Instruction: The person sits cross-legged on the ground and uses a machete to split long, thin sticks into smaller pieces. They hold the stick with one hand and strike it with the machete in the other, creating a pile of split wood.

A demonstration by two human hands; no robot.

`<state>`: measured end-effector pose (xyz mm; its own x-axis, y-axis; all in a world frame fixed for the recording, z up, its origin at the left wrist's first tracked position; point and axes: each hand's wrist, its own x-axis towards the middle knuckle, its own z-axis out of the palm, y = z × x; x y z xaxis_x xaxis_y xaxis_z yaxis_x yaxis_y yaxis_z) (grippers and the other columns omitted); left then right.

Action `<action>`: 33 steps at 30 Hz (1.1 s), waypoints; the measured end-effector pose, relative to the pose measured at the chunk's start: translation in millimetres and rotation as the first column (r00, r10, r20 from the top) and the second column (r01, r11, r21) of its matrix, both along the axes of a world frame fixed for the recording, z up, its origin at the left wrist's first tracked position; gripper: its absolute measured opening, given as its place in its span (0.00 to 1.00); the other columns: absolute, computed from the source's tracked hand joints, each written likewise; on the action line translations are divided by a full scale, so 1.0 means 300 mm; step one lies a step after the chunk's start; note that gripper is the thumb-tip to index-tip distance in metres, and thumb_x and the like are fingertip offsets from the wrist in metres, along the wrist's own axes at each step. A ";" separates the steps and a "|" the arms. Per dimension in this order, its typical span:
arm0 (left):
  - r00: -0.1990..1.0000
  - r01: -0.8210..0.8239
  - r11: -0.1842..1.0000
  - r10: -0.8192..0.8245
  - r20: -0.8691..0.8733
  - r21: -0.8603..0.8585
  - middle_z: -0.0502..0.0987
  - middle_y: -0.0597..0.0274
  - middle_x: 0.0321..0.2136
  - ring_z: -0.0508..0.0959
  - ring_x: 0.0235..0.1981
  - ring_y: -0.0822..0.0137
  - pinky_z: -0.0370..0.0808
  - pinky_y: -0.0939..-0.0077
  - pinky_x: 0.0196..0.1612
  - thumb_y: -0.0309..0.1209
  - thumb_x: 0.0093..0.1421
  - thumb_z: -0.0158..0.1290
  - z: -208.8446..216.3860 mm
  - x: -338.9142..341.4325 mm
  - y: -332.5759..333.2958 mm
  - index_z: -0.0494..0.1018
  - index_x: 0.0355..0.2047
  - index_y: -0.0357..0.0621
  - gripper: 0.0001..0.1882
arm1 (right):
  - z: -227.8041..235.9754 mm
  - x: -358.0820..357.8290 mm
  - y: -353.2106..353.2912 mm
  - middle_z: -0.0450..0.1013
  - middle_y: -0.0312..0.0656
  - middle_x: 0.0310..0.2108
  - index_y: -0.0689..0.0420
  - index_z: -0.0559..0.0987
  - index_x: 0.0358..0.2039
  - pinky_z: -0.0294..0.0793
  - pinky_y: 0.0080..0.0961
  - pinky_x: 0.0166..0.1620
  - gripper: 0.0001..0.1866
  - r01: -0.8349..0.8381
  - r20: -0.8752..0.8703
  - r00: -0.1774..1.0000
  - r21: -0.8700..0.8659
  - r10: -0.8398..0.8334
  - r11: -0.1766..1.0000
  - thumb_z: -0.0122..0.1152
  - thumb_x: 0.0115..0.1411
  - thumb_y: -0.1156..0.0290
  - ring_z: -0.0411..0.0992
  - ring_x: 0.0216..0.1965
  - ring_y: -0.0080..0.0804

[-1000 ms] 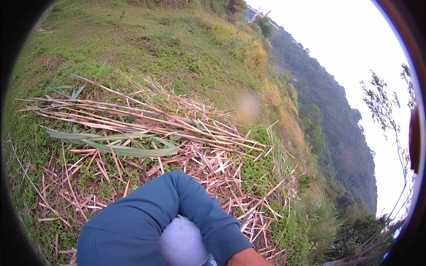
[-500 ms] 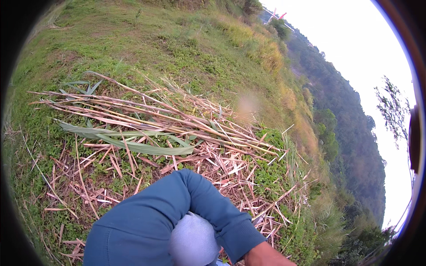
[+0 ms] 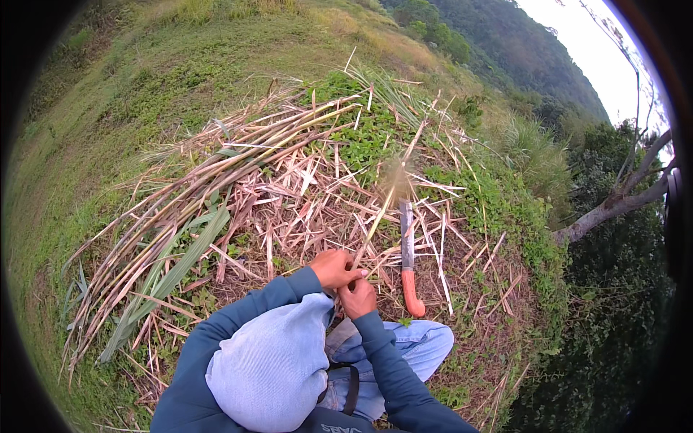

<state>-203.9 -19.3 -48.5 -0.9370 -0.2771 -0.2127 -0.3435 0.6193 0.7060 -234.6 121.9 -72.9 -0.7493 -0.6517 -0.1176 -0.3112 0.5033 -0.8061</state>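
A long, dry cane stalk point(image 3: 381, 215) slants up and away from my hands. Closed around its near end is my left hand point(image 3: 334, 269). Just below and to the right, my right hand point(image 3: 359, 297) has its fingers pinched at the same end, close against the left fingers. The exact fingertip contact is partly hidden. To the right of my hands, on the litter, lies a machete point(image 3: 407, 242) with an orange handle, its blade pointing away from me.
A pile of cut stalks point(image 3: 209, 169) with long green leaves point(image 3: 177, 263) stretches along the left. Stripped husks point(image 3: 296, 187) litter the ground ahead. My bent knee in jeans point(image 3: 426, 346) is near the machete handle. Beyond the right edge are a bare tree branch point(image 3: 613, 209) and dark bushes.
My view has swung toward the right. Both hands are now in sight at a cane stalk, where before only one wrist showed at the lower edge. The machete has come into view.
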 end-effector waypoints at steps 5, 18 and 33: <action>0.983 -0.134 0.989 0.124 -0.137 -0.064 0.76 0.47 0.18 0.77 0.19 0.54 0.72 0.60 0.27 0.43 0.58 0.54 -0.119 -0.022 -0.087 0.75 0.22 0.35 0.20 | 0.045 -0.024 -0.078 0.72 0.57 0.40 0.65 0.74 0.44 0.73 0.37 0.41 0.23 -0.200 0.033 0.979 -0.058 0.202 0.978 0.58 0.59 0.57 0.74 0.37 0.50; 0.884 -0.433 0.419 0.371 0.285 0.798 0.63 0.77 0.15 0.54 0.10 0.84 0.52 0.86 0.12 0.35 0.67 0.41 -0.071 -0.034 -0.389 0.69 0.29 0.44 0.12 | -0.163 -0.285 0.959 0.71 0.53 0.46 0.62 0.75 0.45 0.70 0.39 0.46 0.16 0.554 -0.347 0.832 0.468 -0.434 0.688 0.48 0.61 0.66 0.71 0.43 0.51; 0.899 -0.339 -0.010 0.290 0.328 0.941 0.60 0.75 0.18 0.54 0.13 0.84 0.52 0.89 0.14 0.36 0.69 0.39 -0.077 -0.039 -0.143 0.65 0.33 0.42 0.12 | -0.108 -0.277 -0.195 0.73 0.57 0.31 0.60 0.71 0.38 0.71 0.43 0.38 0.17 -0.178 0.045 0.983 -0.041 0.180 0.983 0.45 0.66 0.57 0.71 0.36 0.58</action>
